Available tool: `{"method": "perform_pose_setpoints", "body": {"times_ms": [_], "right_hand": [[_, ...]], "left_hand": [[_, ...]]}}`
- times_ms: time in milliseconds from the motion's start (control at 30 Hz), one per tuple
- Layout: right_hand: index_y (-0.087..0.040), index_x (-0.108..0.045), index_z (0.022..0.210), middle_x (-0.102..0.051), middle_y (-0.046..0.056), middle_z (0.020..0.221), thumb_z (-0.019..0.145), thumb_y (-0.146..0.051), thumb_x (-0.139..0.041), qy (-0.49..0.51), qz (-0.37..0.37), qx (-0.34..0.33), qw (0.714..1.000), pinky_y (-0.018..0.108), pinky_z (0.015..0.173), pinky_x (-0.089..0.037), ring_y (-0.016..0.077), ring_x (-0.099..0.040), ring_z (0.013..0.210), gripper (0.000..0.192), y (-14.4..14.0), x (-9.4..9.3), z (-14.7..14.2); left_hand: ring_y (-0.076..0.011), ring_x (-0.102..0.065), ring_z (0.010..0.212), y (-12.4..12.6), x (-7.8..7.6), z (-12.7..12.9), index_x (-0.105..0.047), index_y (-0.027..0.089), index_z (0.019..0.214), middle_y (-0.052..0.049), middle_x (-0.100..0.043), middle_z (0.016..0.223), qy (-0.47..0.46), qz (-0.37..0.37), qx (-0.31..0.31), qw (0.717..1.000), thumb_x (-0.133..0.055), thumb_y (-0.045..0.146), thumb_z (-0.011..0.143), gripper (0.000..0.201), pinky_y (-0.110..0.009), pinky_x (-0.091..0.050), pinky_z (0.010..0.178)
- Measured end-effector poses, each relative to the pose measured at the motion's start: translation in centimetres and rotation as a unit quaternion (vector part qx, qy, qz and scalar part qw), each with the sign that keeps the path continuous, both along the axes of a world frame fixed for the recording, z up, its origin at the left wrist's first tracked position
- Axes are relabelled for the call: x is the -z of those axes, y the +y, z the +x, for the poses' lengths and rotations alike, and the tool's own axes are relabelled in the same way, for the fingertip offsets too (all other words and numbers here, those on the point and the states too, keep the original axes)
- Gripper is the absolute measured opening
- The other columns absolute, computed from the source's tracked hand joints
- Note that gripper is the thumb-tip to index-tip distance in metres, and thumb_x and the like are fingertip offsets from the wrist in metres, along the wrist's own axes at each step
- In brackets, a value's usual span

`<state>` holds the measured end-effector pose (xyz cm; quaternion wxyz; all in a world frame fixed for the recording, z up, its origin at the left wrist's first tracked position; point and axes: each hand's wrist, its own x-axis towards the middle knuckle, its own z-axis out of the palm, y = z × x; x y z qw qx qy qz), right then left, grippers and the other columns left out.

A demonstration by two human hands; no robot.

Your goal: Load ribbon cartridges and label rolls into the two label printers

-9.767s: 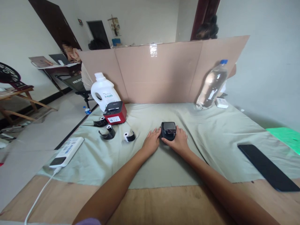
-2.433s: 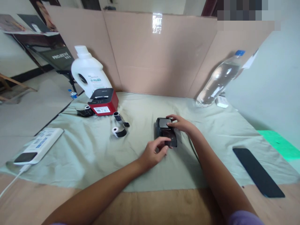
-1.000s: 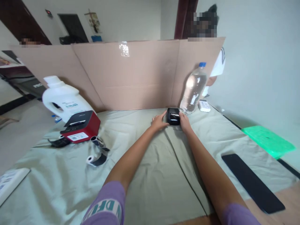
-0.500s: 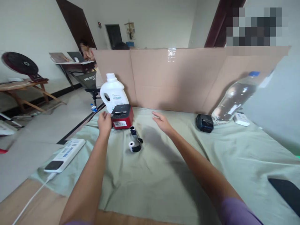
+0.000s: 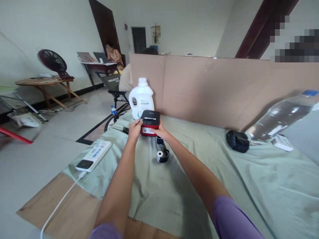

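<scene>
Left hand [image 5: 135, 127] and right hand [image 5: 160, 132] are clamped on opposite sides of the small red box-shaped label printer with black lid [image 5: 150, 123], centre-left of frame, steadying it squarely on the pale green cloth [image 5: 224, 176]. Just behind stands a white plastic jug [image 5: 141, 98]; below the printer lies a paper roll in black holder [image 5: 162, 155].

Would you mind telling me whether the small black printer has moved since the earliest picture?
Yes. The small black printer has gone from mid-cloth to the far right, now beside the water bottle by the cardboard screen.
</scene>
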<state>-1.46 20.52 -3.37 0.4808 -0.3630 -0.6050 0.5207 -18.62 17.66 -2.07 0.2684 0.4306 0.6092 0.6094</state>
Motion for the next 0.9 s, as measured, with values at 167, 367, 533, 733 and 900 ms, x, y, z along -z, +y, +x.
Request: {"method": "perform_pose_setpoints", "body": {"times_ms": [167, 367, 533, 733, 900], "right_hand": [[-0.026, -0.035, 0.148, -0.059, 0.009, 0.14, 0.06, -0.049, -0.088, 0.038, 0.105, 0.015, 0.994, 0.051, 0.112, -0.044, 0.029, -0.059, 0.125, 0.106, -1.4, -2.8, 2.9], [-0.023, -0.028, 0.154, -0.052, 0.014, 0.148, 0.068, -0.048, -0.086, -0.028, 0.217, 0.142, 0.965, 0.049, 0.111, -0.045, 0.0296, -0.058, 0.127, 0.106, -8.0, -7.8, 11.7], [-0.019, -0.036, 0.152, -0.058, 0.017, 0.14, 0.072, -0.051, -0.082, -0.165, 0.247, 0.239, 0.924, 0.053, 0.104, -0.049, 0.0347, -0.06, 0.124, 0.098, -15.5, -7.7, 20.5], [-0.02, -0.034, 0.152, -0.058, 0.017, 0.137, 0.076, -0.051, -0.078, -0.253, 0.268, 0.261, 0.892, 0.058, 0.107, -0.045, 0.0369, -0.057, 0.126, 0.093, -21.4, -3.9, 24.6], [-0.016, -0.035, 0.149, -0.055, 0.021, 0.137, 0.075, -0.049, -0.077, -0.293, 0.233, 0.277, 0.885, 0.059, 0.108, -0.044, 0.0392, -0.054, 0.128, 0.091, -22.1, -1.3, 25.0]], "left_hand": [[-0.0264, -0.059, 0.13, -1.4, -4.4, 3.2, -0.071, 0.016, 0.125, -0.008, -0.066, 0.135, -0.073, 0.054, 0.085, 0.992, -0.065, 0.028, 0.082, 0.044, -0.04, -0.045, 0.112], [-0.0272, -0.054, 0.136, -7.0, -9.4, 11.3, -0.065, 0.019, 0.135, -0.004, -0.063, 0.141, -0.012, 0.186, 0.228, 0.956, -0.067, 0.035, 0.086, 0.051, -0.041, -0.038, 0.119], [-0.0263, -0.047, 0.142, -13.0, -7.1, 19.8, -0.056, 0.025, 0.144, -0.003, -0.054, 0.15, -0.02, 0.217, 0.281, 0.935, -0.061, 0.039, 0.093, 0.053, -0.042, -0.036, 0.122], [-0.024, -0.051, 0.139, -17.7, -0.9, 24.6, -0.048, 0.02, 0.15, -0.007, -0.055, 0.149, -0.019, 0.185, 0.25, 0.95, -0.052, 0.039, 0.098, 0.056, -0.039, -0.038, 0.12], [-0.024, -0.054, 0.136, -18.6, 1.4, 25.2, -0.049, 0.02, 0.149, -0.008, -0.058, 0.146, 0.029, 0.14, 0.213, 0.967, -0.052, 0.036, 0.097, 0.055, -0.038, -0.039, 0.119]]}}
